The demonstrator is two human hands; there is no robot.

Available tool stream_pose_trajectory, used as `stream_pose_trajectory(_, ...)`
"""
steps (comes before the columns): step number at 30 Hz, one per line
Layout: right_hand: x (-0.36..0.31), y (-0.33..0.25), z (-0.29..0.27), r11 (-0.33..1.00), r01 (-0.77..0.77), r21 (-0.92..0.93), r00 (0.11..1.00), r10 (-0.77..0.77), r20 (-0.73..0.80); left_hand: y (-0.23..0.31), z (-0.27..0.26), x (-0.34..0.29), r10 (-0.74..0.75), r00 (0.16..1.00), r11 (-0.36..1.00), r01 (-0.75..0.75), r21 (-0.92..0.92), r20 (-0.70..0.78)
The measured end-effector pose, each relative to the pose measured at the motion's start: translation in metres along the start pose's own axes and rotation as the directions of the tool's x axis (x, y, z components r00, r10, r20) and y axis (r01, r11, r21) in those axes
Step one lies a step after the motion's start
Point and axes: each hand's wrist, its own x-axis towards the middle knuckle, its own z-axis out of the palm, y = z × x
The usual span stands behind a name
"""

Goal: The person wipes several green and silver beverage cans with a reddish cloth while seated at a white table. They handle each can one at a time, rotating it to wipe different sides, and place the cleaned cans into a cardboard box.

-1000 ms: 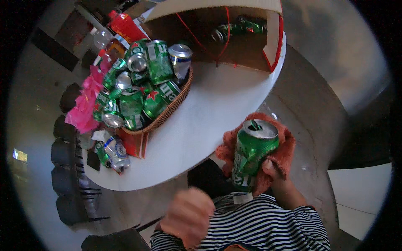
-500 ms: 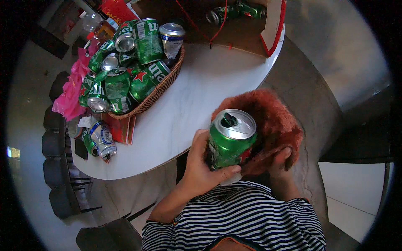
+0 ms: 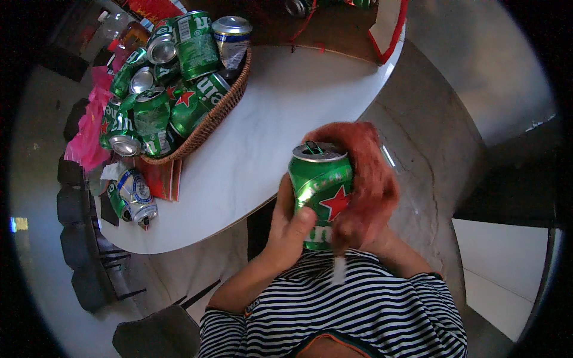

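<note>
My left hand (image 3: 288, 230) is closed around a green drink can (image 3: 321, 197) with a red star, its thumb across the front. The can stands nearly upright before my chest, top open and its tab raised. A fluffy reddish-brown cloth (image 3: 376, 179) wraps the can's right side and back. My right hand (image 3: 375, 243) is under that cloth, gripping it against the can; its fingers are mostly covered and smeared by motion. A white tag hangs from the cloth's lower edge.
A wicker basket (image 3: 209, 128) heaped with green cans stands on the white table (image 3: 286, 89). Left of it lie a pink plastic bag (image 3: 91, 134) and a silver can (image 3: 137, 194). A cardboard box (image 3: 334, 36) with cans inside sits at the back. Dark chairs line the left.
The can has turned so its red star faces me, and it stands more upright. My right hand has brought the cloth leftward around the can's side. The view has shifted slightly.
</note>
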Motion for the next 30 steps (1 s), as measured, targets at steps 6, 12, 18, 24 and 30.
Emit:
stream_pose_trajectory(6, -0.037, 0.011, 0.0, 0.76, 0.416, -0.5, 0.893, -0.24, 0.38, -0.052, -0.027, -0.01, -0.234, 0.959, 0.862, 0.129, -0.491, -0.159)
stream_pose_trajectory(12, -0.028, -0.003, 0.005, 0.986, -0.084, -0.147, 0.952, 0.123, 0.281, -0.014, -0.017, 0.003, -0.249, 0.954, 0.872, 0.148, -0.467, -0.164)
stream_pose_trajectory(18, -0.032, 0.007, 0.024, 0.925, 0.173, -0.339, 0.951, -0.068, 0.301, 0.008, -0.018, 0.001, -0.093, 0.961, 0.918, -0.018, -0.395, -0.261)
stream_pose_trajectory(24, -0.017, 0.001, 0.009, 0.987, -0.16, -0.016, 0.982, 0.161, 0.099, 0.021, -0.004, -0.007, 0.063, 0.988, 0.995, -0.074, -0.074, -0.139)
stream_pose_trajectory(30, -0.018, -0.007, -0.007, 0.96, -0.233, 0.154, 0.971, 0.222, 0.083, 0.019, -0.007, -0.01, 0.085, 0.99, 0.986, -0.099, -0.133, -0.111)
